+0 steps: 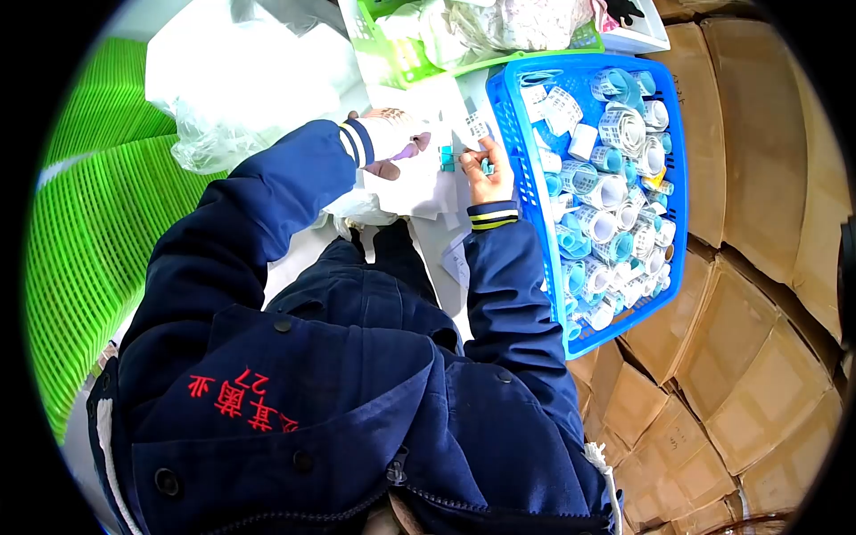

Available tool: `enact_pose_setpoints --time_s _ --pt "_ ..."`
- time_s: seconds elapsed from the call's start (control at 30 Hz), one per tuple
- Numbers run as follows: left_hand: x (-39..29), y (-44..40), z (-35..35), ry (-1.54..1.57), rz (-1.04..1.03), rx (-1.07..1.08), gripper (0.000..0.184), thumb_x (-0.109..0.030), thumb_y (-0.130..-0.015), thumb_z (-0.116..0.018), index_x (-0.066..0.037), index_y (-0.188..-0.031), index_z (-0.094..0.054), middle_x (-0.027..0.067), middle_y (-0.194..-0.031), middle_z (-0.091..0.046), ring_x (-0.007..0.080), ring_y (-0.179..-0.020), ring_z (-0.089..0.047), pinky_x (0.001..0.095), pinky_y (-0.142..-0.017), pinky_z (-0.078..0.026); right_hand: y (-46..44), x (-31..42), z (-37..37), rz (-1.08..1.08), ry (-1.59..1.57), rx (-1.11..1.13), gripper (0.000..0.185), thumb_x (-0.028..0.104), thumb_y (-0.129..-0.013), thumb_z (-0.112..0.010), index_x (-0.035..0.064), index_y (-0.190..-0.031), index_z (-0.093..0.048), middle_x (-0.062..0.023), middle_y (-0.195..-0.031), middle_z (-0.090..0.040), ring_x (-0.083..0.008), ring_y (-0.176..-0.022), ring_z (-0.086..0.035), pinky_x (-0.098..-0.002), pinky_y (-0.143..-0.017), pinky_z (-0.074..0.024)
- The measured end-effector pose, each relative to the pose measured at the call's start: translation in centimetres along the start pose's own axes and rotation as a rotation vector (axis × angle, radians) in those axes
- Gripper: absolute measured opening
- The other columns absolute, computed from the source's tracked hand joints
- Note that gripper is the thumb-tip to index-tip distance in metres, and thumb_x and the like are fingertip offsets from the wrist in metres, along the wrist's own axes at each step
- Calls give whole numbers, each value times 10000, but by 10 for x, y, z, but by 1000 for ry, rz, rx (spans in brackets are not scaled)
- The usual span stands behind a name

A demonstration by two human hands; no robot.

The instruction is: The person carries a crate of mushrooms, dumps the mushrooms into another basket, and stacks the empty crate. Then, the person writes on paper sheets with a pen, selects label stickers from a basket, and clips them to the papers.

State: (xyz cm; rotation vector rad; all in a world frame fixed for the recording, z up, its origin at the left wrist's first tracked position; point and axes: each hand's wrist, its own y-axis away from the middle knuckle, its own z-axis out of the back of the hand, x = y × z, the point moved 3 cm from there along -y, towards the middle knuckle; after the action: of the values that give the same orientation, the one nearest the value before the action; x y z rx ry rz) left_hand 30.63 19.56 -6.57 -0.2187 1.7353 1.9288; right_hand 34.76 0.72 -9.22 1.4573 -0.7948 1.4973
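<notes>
My right hand (489, 175) pinches the wire handle of a teal binder clip (447, 159), and another bit of teal shows among its fingers. White paper sheets (434, 189) lie under and beside the clip. A small label with printed codes (474, 127) is just above my right fingertips. My left hand (392, 147), partly covered in white with brown print, is closed just left of the clip. Something small and purple (408, 152) shows between its thumb and fingers; I cannot make out what it is.
A blue basket (528, 169) full of rolled label strips (621, 127) stands close on the right. Behind is a green basket (406, 67) with plastic-wrapped items. A white plastic bag (241, 89) lies back left, green slatted stacks (98, 232) at left, cardboard boxes (704, 348) at right.
</notes>
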Motion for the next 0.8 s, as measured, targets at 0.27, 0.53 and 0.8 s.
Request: enact_pose_setpoints --time_s 0.27,0.53,0.8 --pt "-12 15 -6 391 75 29 249 -392 -757 -517 -151 -817 -547 -2 -1003 -468 141 -1066 -479 265 -464 -438 -4 -11 2 -73 -150 -2 410 -51 -713 -644 31 -1102 -544 0 -731 -551 -81 -705 -515 -208 -690 -429" --pt "-24 20 -5 435 61 81 235 -380 -755 -538 -168 -857 -532 -41 -958 -476 118 -1006 -500 279 -524 -449 -10 -16 9 -51 -67 -23 357 -64 -722 -633 27 -1063 -585 -8 -746 -568 -71 -715 -520 -200 -659 -432" --pt "-41 31 -3 532 65 20 264 -447 -762 -593 -218 -892 -611 -100 -917 -552 78 -909 -522 266 -534 -444 -12 -20 8 -54 -47 -37 297 -51 -722 -642 14 -1010 -613 -20 -776 -581 -81 -725 -522 -207 -663 -434"
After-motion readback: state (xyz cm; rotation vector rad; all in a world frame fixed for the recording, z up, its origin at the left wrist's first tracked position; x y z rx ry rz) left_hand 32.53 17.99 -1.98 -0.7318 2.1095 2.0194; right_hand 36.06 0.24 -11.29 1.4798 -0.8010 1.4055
